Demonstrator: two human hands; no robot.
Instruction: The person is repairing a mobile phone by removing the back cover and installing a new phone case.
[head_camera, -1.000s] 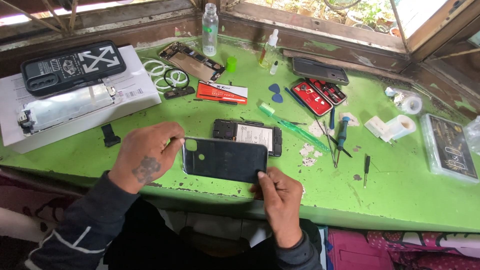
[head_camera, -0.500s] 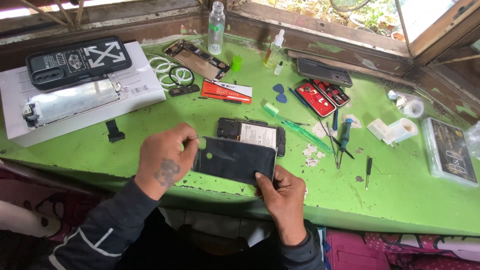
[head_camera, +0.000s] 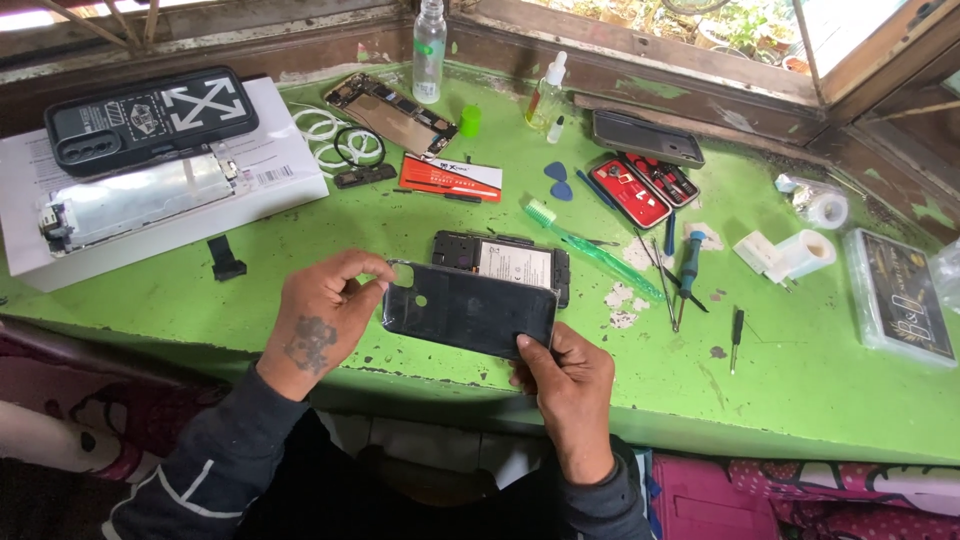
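Desk (head_camera: 820, 400): a green painted desk is carrying everything; its near edge is running just below the hands, and a bare strip is lying open to the right of the dark back cover.
White box (head_camera: 250, 200): lying up and to the left of the back cover, well apart from it, with a silver phone frame and a black printed case resting on top.
Back cover (head_camera: 468, 310): the dark phone cover is being held just above the desk, near the front edge; compared with a second ago it is sitting a little further right and tilted more, so both hands appear to be turning it for a look or a fit.
Opened phone (head_camera: 505, 262): lying flat just behind the back cover, partly hidden by it.
Left hand (head_camera: 320, 325): fingers are clamped on the cover's left end, by the camera cut-out.
Right hand (head_camera: 565, 385): fingers are pinching the cover's lower right corner.
Green toothbrush (head_camera: 590, 250): lying just right of the back cover.
Screwdriver (head_camera: 736, 340): lying further right, in open room.
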